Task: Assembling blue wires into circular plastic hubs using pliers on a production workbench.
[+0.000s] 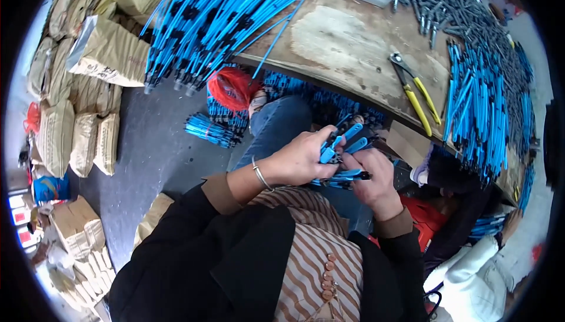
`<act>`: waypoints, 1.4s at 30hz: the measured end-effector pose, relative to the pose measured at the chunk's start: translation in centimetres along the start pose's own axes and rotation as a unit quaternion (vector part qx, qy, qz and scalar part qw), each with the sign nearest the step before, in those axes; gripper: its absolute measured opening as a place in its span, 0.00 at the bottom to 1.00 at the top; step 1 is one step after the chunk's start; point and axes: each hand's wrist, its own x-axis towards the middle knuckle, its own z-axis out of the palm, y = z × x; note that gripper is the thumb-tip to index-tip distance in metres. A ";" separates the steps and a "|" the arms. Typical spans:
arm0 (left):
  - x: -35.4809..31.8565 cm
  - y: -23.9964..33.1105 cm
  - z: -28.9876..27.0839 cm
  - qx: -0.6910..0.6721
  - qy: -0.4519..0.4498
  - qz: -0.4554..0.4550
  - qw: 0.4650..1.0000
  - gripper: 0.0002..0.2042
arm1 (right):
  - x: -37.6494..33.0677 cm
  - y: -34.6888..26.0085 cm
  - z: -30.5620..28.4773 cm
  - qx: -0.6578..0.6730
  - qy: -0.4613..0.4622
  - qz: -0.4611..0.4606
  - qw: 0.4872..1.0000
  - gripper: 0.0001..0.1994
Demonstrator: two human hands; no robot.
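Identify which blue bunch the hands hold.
The small blue bunch between the left hand and right hand; the other bunches lie on or below the table.

The blue strips [352, 132] look like smooth plastic, the tabletop [329, 31] rough wood, the bracelet [258, 173] glossy metal.

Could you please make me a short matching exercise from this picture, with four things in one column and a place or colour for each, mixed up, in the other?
Things:
1. Pliers
2. Bracelet
3. Blue strips with rounded ends
4. Crumpled bag beside the trouser leg

Places and colours:
A. Between the left hand and the right hand
B. Red
C. On the wooden tabletop
D. Around the left wrist

Right pairs: 1-C, 2-D, 3-A, 4-B.
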 end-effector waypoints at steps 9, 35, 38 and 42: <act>0.3 0.6 -0.2 0.027 -0.066 0.024 0.997 0.18 | 0.7 -1.5 -2.8 0.355 -0.112 0.385 0.844 0.03; -2.4 -0.1 -2.3 -0.099 0.064 0.077 0.990 0.13 | 4.0 10.1 -6.7 0.099 0.075 0.332 0.935 0.24; -2.0 -0.2 -2.1 -0.137 0.043 0.069 0.987 0.13 | 0.4 6.1 -5.0 0.617 0.129 0.198 0.751 0.32; -0.9 -0.8 -2.2 -0.193 0.032 0.046 0.980 0.12 | -4.8 -1.4 -1.0 0.616 0.045 0.447 0.647 0.37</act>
